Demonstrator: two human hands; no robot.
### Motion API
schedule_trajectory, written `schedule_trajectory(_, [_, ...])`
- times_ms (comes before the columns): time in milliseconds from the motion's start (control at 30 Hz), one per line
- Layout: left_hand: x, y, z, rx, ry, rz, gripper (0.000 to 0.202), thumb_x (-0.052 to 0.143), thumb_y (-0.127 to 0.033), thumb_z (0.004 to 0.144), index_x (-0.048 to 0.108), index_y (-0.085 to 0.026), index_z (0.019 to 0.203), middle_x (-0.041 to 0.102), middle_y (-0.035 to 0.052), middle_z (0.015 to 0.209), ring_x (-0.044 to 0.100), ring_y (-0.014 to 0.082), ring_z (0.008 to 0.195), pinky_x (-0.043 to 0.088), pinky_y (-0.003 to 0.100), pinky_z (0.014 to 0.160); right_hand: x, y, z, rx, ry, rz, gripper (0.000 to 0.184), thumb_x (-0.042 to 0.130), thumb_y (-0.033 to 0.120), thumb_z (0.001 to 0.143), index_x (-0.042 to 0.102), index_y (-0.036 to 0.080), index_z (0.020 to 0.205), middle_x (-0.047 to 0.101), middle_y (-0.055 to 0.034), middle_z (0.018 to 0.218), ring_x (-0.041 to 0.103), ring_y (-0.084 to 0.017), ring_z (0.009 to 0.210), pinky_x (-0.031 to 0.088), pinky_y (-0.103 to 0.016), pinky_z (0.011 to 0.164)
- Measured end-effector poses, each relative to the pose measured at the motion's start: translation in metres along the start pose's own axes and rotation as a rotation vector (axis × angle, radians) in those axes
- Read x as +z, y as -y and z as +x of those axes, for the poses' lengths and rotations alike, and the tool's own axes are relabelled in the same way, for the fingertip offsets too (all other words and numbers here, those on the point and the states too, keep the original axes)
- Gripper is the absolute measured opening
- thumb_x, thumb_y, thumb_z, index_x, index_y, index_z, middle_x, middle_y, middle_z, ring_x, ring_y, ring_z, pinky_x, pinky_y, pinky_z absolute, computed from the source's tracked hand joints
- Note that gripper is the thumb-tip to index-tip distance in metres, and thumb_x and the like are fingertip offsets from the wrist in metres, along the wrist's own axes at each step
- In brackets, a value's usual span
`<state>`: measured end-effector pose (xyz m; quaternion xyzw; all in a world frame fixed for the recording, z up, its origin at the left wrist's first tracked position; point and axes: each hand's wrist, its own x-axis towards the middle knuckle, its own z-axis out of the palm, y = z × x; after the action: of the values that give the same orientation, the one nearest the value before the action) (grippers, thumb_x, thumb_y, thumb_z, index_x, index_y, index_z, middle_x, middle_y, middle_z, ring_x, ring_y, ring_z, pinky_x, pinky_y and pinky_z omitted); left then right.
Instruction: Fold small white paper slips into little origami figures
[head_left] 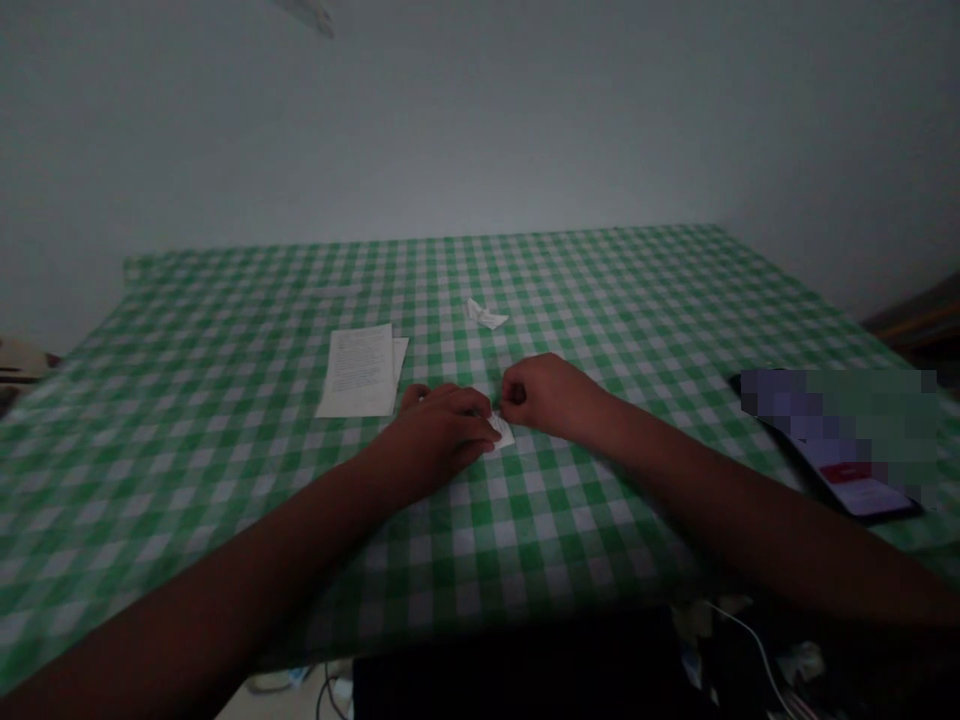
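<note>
A small piece of white paper (501,430) lies on the green-and-white checked tablecloth (600,290), mostly hidden under my hands. My left hand (442,435) rests flat on it, fingers stretched and pressing down on the paper. My right hand (544,393) is curled into a loose fist just right of the paper, its fingertips pinching the paper's edge. Both hands meet at the middle of the table.
A stack of white printed sheets (361,372) lies left of my hands. A small folded paper shape (486,316) sits farther back. A phone (840,455) with a lit screen lies at the right. Cables (750,640) hang below the table's front edge.
</note>
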<state>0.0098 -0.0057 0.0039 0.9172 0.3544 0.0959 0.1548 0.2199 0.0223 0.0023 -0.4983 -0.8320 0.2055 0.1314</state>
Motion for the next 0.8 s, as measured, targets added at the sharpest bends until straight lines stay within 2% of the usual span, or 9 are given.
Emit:
schedule_trajectory(100, [0.001,0.001,-0.001,-0.005,-0.006,0.016,0.014,0.064,-0.029,0.092,0.074,-0.033,0.102,0.067,-0.0004,0.12,0.058,0.024,0.111,0.03,0.043,0.089,-0.003,-0.005,-0.005,-0.097,0.008,0.036,0.006,0.065,0.02,0.078,0.071,0.017,0.076,0.068,-0.0002,0.072,0.058,-0.012,0.064,0.039,-0.025,0.059])
schedule_trajectory(200, [0.003,0.003,-0.002,0.01,-0.023,0.025,0.013,0.066,-0.028,0.091,0.074,-0.034,0.101,0.067,-0.0004,0.119,0.058,0.0237,0.11,0.03,0.043,0.089,-0.008,-0.006,-0.014,-0.191,0.106,0.131,0.006,0.064,0.017,0.078,0.07,0.018,0.08,0.068,0.0018,0.073,0.059,-0.01,0.065,0.041,-0.022,0.06])
schedule_trajectory(300, [0.005,0.005,-0.002,0.035,-0.039,0.018,0.014,0.066,-0.027,0.091,0.074,-0.033,0.1,0.067,-0.0004,0.117,0.058,0.0227,0.108,0.03,0.042,0.089,-0.009,-0.004,-0.019,-0.239,0.142,0.078,0.007,0.068,0.017,0.074,0.069,0.019,0.081,0.069,0.0005,0.079,0.06,-0.012,0.071,0.042,-0.023,0.064])
schedule_trajectory(467, [0.007,0.006,-0.003,0.052,-0.063,0.031,0.015,0.067,-0.025,0.089,0.074,-0.032,0.1,0.068,0.0007,0.117,0.058,0.0233,0.108,0.031,0.042,0.088,-0.004,0.0,-0.019,-0.187,0.151,0.045,0.007,0.068,0.02,0.073,0.07,0.019,0.08,0.069,0.0002,0.076,0.06,-0.012,0.069,0.04,-0.024,0.061])
schedule_trajectory(633, [0.006,0.005,-0.002,0.036,-0.045,0.027,0.013,0.067,-0.027,0.09,0.074,-0.033,0.099,0.067,0.0,0.118,0.057,0.0229,0.107,0.03,0.042,0.088,-0.003,0.0,-0.014,-0.117,0.125,0.029,0.001,0.069,0.02,0.075,0.07,0.019,0.075,0.069,0.0005,0.072,0.058,-0.011,0.064,0.036,-0.024,0.056])
schedule_trajectory(800, [0.005,0.003,-0.002,0.029,-0.023,0.034,0.016,0.067,-0.027,0.09,0.074,-0.034,0.103,0.066,-0.0001,0.12,0.057,0.0228,0.108,0.03,0.042,0.089,-0.005,0.001,-0.008,-0.059,0.096,0.045,0.005,0.069,0.021,0.076,0.069,0.018,0.073,0.067,0.0009,0.066,0.055,-0.01,0.058,0.035,-0.024,0.054])
